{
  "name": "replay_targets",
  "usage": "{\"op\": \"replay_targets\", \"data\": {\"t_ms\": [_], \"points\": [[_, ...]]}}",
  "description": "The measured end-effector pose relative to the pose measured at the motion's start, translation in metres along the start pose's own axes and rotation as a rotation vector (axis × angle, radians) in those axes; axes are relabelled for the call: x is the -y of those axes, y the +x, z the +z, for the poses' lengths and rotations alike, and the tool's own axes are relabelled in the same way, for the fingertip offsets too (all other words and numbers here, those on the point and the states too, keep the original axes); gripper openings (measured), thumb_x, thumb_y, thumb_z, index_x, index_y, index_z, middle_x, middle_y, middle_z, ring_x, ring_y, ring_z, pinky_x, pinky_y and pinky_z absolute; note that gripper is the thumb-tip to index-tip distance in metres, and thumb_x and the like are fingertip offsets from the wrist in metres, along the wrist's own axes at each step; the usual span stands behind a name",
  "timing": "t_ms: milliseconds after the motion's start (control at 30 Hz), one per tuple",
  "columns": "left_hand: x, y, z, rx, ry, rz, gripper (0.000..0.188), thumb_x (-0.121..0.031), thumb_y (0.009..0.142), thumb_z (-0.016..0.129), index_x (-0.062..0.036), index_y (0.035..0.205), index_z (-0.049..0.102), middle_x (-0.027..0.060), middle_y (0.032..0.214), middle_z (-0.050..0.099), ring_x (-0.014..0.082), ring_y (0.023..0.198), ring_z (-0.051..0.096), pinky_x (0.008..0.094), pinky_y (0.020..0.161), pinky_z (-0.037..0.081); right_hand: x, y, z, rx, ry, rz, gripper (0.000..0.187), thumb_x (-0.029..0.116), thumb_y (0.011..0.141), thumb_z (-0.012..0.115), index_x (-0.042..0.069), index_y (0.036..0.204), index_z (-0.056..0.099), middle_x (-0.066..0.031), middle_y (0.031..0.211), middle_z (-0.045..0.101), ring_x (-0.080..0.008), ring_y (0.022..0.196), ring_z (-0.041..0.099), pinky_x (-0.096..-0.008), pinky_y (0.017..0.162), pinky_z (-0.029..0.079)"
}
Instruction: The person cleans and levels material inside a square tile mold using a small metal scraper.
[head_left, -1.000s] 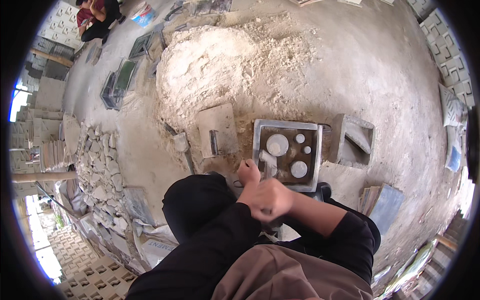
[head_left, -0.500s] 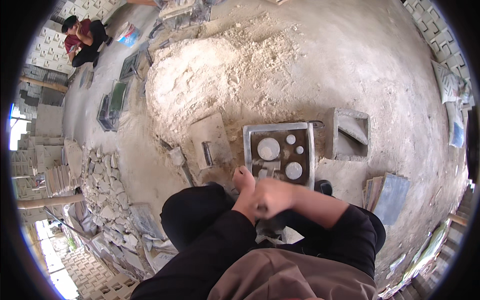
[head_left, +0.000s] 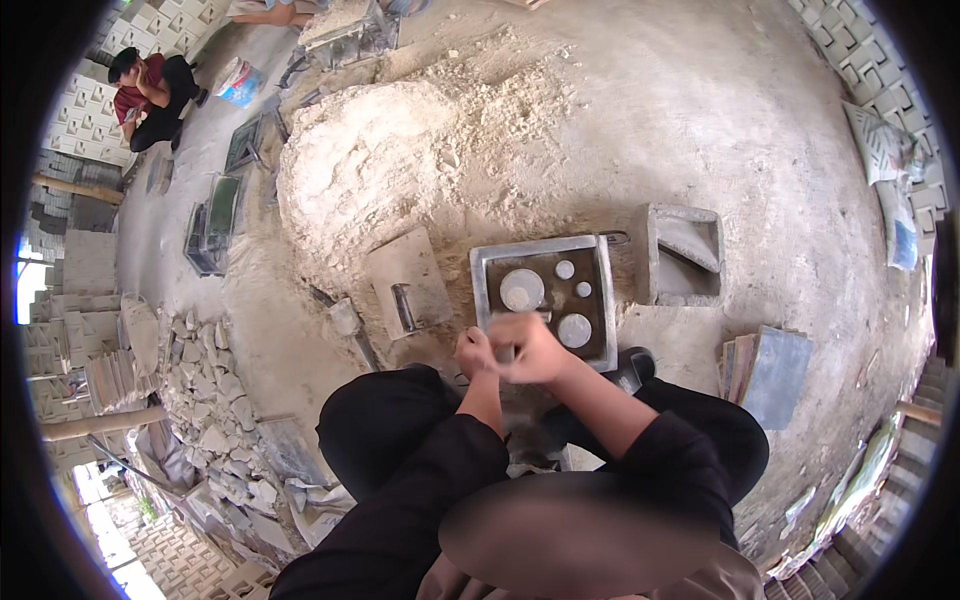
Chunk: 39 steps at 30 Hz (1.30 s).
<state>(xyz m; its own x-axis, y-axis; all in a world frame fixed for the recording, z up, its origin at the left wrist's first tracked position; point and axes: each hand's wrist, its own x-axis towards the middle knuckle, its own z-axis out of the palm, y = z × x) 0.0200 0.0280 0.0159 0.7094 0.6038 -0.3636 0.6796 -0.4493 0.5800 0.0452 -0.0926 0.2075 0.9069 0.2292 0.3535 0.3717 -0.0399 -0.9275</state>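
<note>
Just in front of my knees lies a square metal mould frame (head_left: 478, 290) with a dark inside. Several pale round discs of different sizes sit in it, among them a large one (head_left: 522, 290) and a smaller one (head_left: 574, 330). My left hand (head_left: 475, 353) is closed by the frame's near left corner. Right beside it, over the frame's near edge, my right hand (head_left: 532, 348) has its fingers curled and is slightly blurred. Whatever either hand grips is hidden. Left of the frame rests a flat plastering trowel (head_left: 413, 283) with its handle up.
A heap of pale powder (head_left: 370, 150) spreads beyond the frame. A hammer-like tool (head_left: 347, 320) lies by my left knee. To the right stand a concrete block mould (head_left: 682, 255) and leaning flat plates (head_left: 778, 378). Broken rubble (head_left: 205, 390) is piled left; a person (head_left: 152, 100) squats far left.
My right hand has moved away from my body, from over my left wrist to beside my left hand. The whole view has shifted slightly.
</note>
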Motion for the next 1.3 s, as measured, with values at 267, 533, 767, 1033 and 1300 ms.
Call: {"op": "replay_targets", "data": {"t_ms": [267, 533, 767, 1033, 1300], "points": [[-0.013, -0.004, -0.008, 0.019, 0.028, 0.012, 0.041, -0.032, 0.08, 0.034, 0.0004, 0.083, 0.058, 0.0251, 0.086, 0.059, 0.0452, 0.085, 0.054, 0.0506, 0.076, 0.041, -0.014, -0.042, -0.035, -0.994, 0.395, 0.16, 0.039, 0.01, 0.087, 0.05, 0.005, 0.051, 0.038, 0.0008, 0.048, 0.036, -0.0087, 0.043, 0.031, -0.0271, 0.041, 0.024], [-0.023, -0.018, -0.014, 0.045, 0.043, -0.053, 0.042, -0.033, 0.08, 0.034, -0.0003, 0.087, 0.059, 0.0241, 0.09, 0.059, 0.0435, 0.087, 0.054, 0.0492, 0.077, 0.041, -0.032, -0.05, -0.044, -0.886, 0.307, 0.074, 0.033, 0.004, 0.084, 0.047, 0.0, 0.052, 0.039, -0.0012, 0.047, 0.04, -0.0091, 0.042, 0.034, -0.0271, 0.04, 0.026], [-0.02, -0.01, -0.012, 0.03, 0.042, -0.016, 0.04, -0.032, 0.079, 0.034, -0.0015, 0.085, 0.059, 0.0228, 0.088, 0.06, 0.0425, 0.086, 0.054, 0.0491, 0.075, 0.041, 0.0, -0.03, -0.038, -0.707, -0.104, 0.103, 0.023, 0.004, 0.076, 0.053, -0.003, 0.054, 0.05, -0.0071, 0.045, 0.045, -0.0159, 0.039, 0.042, -0.03, 0.04, 0.03], [-0.024, -0.011, -0.014, 0.003, 0.053, -0.014, 0.039, -0.032, 0.079, 0.035, -0.0014, 0.083, 0.059, 0.0228, 0.087, 0.06, 0.0432, 0.084, 0.054, 0.0498, 0.074, 0.041, -0.007, -0.036, -0.048, -0.699, 0.022, 0.133, 0.025, 0.012, 0.074, 0.055, -0.002, 0.054, 0.049, -0.0087, 0.045, 0.043, -0.0178, 0.039, 0.04, -0.0297, 0.04, 0.028], [-0.018, -0.01, -0.015, 0.007, 0.054, -0.051, 0.039, -0.033, 0.079, 0.035, -0.0024, 0.084, 0.059, 0.023, 0.087, 0.06, 0.0435, 0.083, 0.054, 0.0502, 0.074, 0.041, -0.02, -0.026, -0.057, -0.756, 0.01, 0.11, 0.034, 0.001, 0.078, 0.045, 0.002, 0.046, 0.033, -0.0013, 0.043, 0.036, -0.0088, 0.038, 0.033, -0.0259, 0.037, 0.023]]}}
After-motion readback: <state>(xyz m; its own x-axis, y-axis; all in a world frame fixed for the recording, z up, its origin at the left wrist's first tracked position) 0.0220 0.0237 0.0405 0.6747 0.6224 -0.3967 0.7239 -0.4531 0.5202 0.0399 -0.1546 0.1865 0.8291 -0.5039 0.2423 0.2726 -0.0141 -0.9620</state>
